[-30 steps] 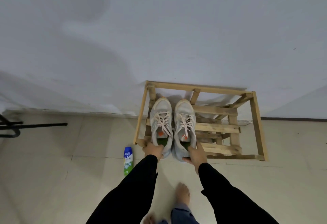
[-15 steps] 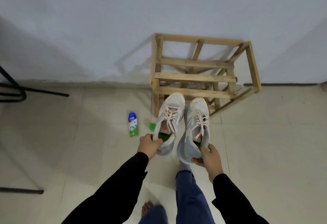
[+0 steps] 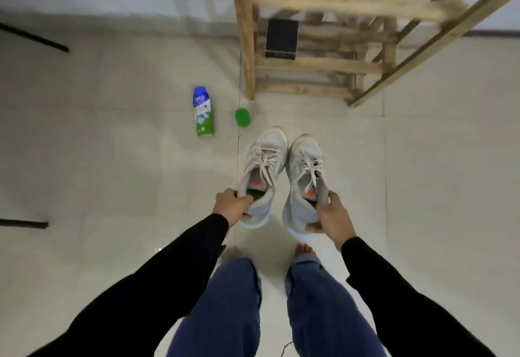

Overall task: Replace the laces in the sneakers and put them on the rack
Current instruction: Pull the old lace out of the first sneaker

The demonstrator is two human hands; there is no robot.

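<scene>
Gripping the left sneaker at its heel collar with the left hand, fingers curled into the opening; clutching the right sneaker round its heel with the right hand. Holding both laced, side by side, toes pointing far, over the tiled floor, near of the wooden rack and apart from it. Standing with a bottle and green cap lying far left.

The blue-and-green bottle bears the brand "nycil".
</scene>
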